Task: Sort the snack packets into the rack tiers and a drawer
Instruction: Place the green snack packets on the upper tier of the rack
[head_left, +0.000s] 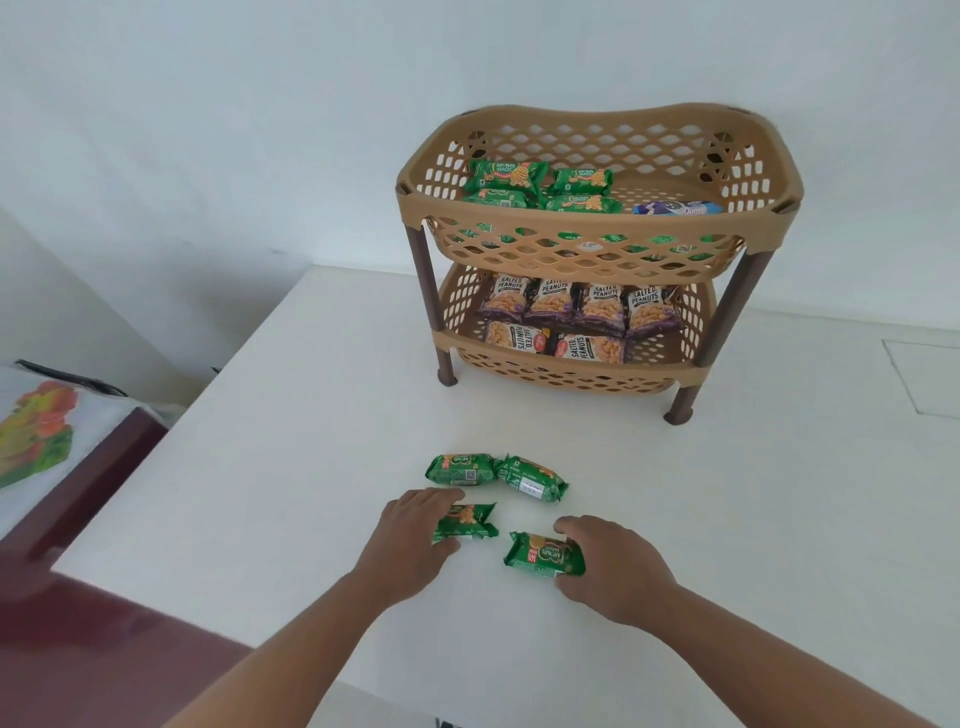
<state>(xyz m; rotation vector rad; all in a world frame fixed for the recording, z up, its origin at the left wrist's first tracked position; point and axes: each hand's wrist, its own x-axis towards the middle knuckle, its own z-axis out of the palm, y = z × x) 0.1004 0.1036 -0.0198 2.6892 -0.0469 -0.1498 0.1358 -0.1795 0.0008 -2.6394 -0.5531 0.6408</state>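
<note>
Left hand closed round one green packet, right hand gripped another, both low on the white surface. Two more green packets lay just beyond, toward the rack, which held green packets on top and peanut packets below.

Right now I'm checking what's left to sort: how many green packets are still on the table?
4. Left hand grips one, right hand grips another, and two lie loose just beyond: and. None looks hidden.
</note>
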